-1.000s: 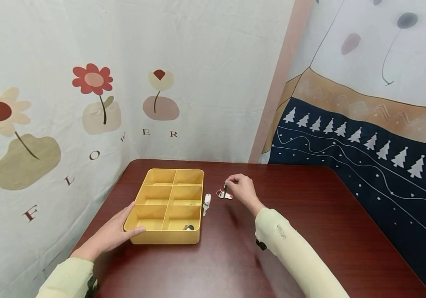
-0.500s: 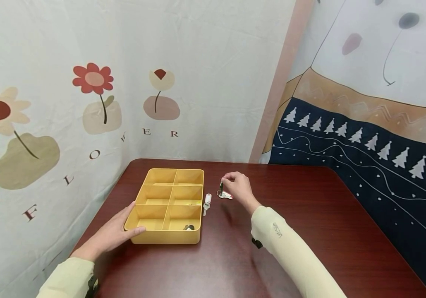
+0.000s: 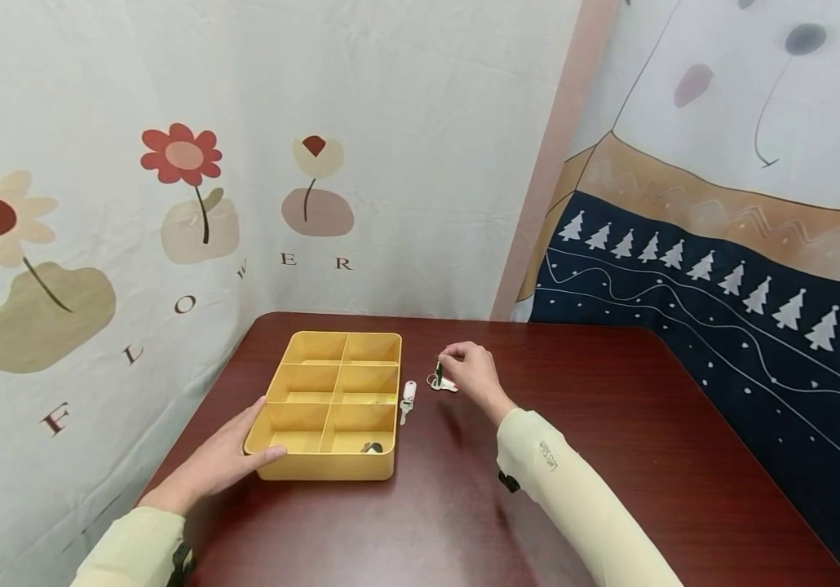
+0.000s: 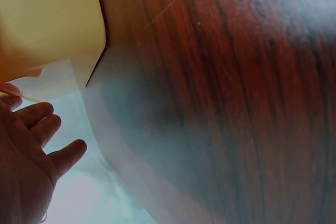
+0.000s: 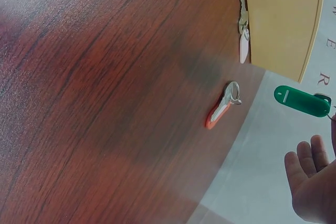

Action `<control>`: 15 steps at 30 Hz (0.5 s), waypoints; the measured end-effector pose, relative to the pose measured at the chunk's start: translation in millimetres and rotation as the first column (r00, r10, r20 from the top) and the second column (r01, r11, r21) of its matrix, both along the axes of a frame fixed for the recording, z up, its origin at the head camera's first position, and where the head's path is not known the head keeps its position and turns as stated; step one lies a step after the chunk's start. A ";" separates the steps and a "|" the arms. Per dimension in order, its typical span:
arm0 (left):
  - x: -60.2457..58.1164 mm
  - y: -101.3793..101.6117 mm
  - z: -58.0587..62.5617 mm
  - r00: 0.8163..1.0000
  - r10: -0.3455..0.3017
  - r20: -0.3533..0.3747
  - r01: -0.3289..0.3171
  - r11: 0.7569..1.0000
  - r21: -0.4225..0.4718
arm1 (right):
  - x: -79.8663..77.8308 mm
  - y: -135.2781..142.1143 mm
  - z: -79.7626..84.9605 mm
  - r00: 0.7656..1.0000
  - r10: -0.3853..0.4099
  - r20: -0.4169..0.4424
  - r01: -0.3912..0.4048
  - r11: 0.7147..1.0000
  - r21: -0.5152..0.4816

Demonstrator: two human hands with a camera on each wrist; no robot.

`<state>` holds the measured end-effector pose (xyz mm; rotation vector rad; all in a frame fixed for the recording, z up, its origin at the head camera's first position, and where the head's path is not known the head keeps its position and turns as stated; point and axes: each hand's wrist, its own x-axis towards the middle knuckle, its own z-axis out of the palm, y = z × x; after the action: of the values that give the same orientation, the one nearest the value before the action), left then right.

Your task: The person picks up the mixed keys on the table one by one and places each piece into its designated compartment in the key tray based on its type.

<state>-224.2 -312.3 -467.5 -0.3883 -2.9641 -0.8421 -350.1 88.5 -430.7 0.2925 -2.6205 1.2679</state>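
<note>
My left hand (image 3: 222, 450) holds the front left corner of a yellow compartment box (image 3: 324, 467), thumb over the front rim and fingers along the left wall. With thumb and fingertips, my right hand (image 3: 473, 372) pinches the ring of a green key tag (image 5: 302, 102), which hangs above the table. Below it lies a key (image 5: 223, 100) on a ring with a red tag (image 5: 210, 121). Between that key and the box, another key (image 3: 404, 410) lies with a pale tag (image 3: 409, 390), close to the box's right wall.
Small dark and silvery items (image 3: 372, 448) lie in the box's front right compartment, and a yellowish item (image 3: 383, 399) in the middle right one. The dark red wooden table (image 3: 574, 391) meets a flower-printed cloth (image 3: 420, 163) at the back.
My right hand has shifted slightly left with the hanging green key tag, over the red-tagged key. The left hand and the box have stayed put.
</note>
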 end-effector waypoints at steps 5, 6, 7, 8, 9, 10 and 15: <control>0.1 -0.3 0.4 1.000 0.002 0.001 -0.002 1.000 -0.007 | 0.1 0.8 -0.1 1.000 -0.002 -0.003 0.002 1.000 -0.004; 0.2 -0.3 0.6 1.000 0.002 0.002 -0.002 1.000 -0.006 | 0.1 0.9 -0.1 1.000 -0.003 -0.005 0.003 1.000 -0.004; 0.2 -0.3 0.8 1.000 0.002 0.002 -0.002 1.000 -0.006 | 0.0 1.1 -0.3 1.000 -0.004 -0.007 0.004 1.000 -0.005; 0.2 -0.2 0.9 1.000 0.001 0.002 -0.001 1.000 -0.005 | 0.1 1.3 -0.3 1.000 -0.004 -0.013 0.004 1.000 -0.004; 0.1 -0.2 1.0 1.000 0.000 0.002 0.000 1.000 -0.005 | 0.0 1.3 -0.6 1.000 -0.005 -0.017 0.005 1.000 -0.003; 0.1 -0.2 1.2 1.000 0.000 0.002 0.000 1.000 -0.005 | 0.1 1.3 -0.9 1.000 -0.006 -0.016 0.005 1.000 -0.003; -0.5 -0.3 1.0 1.000 -0.002 0.003 0.003 1.000 -0.012 | 0.3 1.7 -2.3 1.000 -0.010 -0.006 0.010 1.000 -0.003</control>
<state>-224.7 -312.6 -466.5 -0.3917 -2.9736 -0.8256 -349.7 90.1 -433.0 0.2822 -2.6119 1.2654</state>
